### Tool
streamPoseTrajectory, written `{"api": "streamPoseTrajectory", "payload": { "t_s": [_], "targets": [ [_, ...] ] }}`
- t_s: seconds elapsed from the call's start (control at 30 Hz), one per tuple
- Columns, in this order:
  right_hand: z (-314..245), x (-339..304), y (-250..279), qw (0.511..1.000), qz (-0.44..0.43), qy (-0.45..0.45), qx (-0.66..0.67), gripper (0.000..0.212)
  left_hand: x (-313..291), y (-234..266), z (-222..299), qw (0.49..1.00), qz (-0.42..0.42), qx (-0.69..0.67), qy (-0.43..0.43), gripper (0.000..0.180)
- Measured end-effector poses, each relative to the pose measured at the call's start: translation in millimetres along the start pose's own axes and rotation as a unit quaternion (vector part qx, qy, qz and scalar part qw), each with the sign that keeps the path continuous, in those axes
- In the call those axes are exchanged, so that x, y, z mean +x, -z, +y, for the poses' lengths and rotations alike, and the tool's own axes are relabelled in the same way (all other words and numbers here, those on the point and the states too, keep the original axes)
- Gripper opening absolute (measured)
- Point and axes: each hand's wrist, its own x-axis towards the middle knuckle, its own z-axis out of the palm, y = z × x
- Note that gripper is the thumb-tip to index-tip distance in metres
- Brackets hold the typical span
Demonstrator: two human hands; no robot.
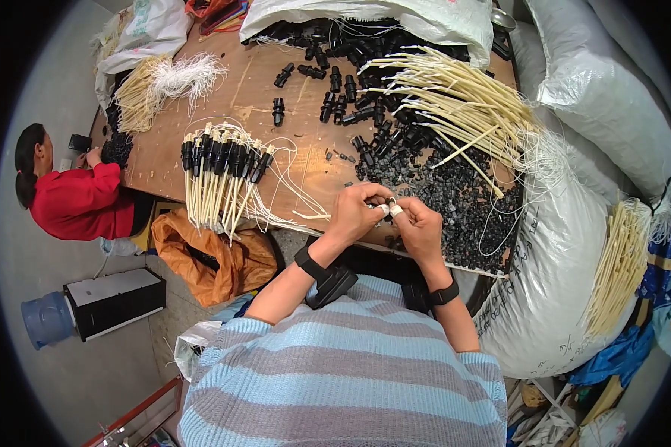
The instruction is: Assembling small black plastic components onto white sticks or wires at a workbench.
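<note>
My left hand [356, 214] and my right hand [419, 227] meet at the table's near edge, thumbs and fingertips pinched together. White wraps cover both thumbs. Something small sits between the fingertips, mostly hidden, so its kind does not show. A thin cream stick-like tube [311, 216] pokes out to the left of my left hand; whether I grip it I cannot tell. Left of my hands lies a bundle of cream tubes with black fittings [227, 156] on their ends and white strings trailing. Small black pieces [455, 212] are heaped beside my right hand.
Loose black fittings [278, 112] scatter across the wooden table [306, 167]. Cream tubes [462, 97] lie piled at the far right, another bundle [138, 97] at the far left. White sacks [552, 290] crowd the right side. A person in red [74, 194] works at the left end.
</note>
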Motion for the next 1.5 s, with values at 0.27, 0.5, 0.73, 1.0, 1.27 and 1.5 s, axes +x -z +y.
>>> {"api": "streamPoseTrajectory", "payload": {
  "t_s": [0.27, 0.5, 0.73, 1.0, 1.27, 1.5],
  "targets": [
    [-2, -5, 0, 0.999, -0.015, -0.001, 0.03, 0.009, 3, 11, 3, 0.986, 0.022, 0.153, -0.063, 0.02],
    [-13, -1, 27, 0.845, -0.087, -0.163, 0.501, 0.013, -1, 15, 9, 0.964, -0.147, 0.123, -0.186, 0.039],
    [-22, -10, 23, 0.965, -0.053, 0.185, -0.181, 0.032, 0, 22, 10, 0.979, -0.13, 0.129, -0.088, 0.033],
    [-36, 3, 3, 0.998, -0.026, -0.043, -0.044, 0.017, -7, 24, 19, 0.938, -0.065, 0.266, -0.213, 0.033],
    [-53, 13, 16, 0.972, 0.054, 0.155, -0.168, 0.005, 10, 125, -12, 0.86, 0.248, 0.4, -0.201, 0.012],
    [-28, 8, 6, 0.935, -0.146, 0.197, -0.255, 0.02, 19, 147, -23, 0.842, 0.275, 0.441, -0.143, 0.041]
  ]
}}
